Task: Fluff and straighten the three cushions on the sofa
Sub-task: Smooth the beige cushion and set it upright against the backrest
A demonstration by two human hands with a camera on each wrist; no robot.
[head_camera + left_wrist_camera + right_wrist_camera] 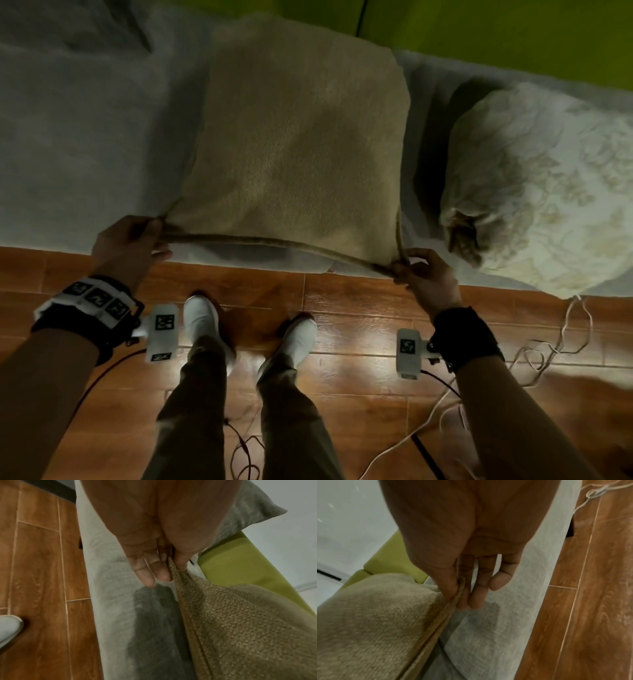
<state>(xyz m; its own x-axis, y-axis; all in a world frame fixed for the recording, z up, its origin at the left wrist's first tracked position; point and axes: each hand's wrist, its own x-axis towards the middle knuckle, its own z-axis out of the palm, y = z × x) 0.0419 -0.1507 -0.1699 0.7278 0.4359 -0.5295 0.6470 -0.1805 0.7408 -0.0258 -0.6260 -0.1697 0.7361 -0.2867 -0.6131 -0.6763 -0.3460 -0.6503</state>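
While my left hand [128, 246] and right hand [426, 275] each pinch a near corner of the square tan boucle cushion [298, 137], I see it stretching away toward the green sofa back [513, 31].

pretty dim room, glare patch on the glossy brown wood-plank floor [346, 370], dark hand shadows on the pale grey fabric sofa seat [154, 615], wrist views soft, edges warped

Right hand [462, 545] pinches corner seam of tan cushion [373, 615], thumb against index, above grey sofa seat [488, 635]; other fingers extended
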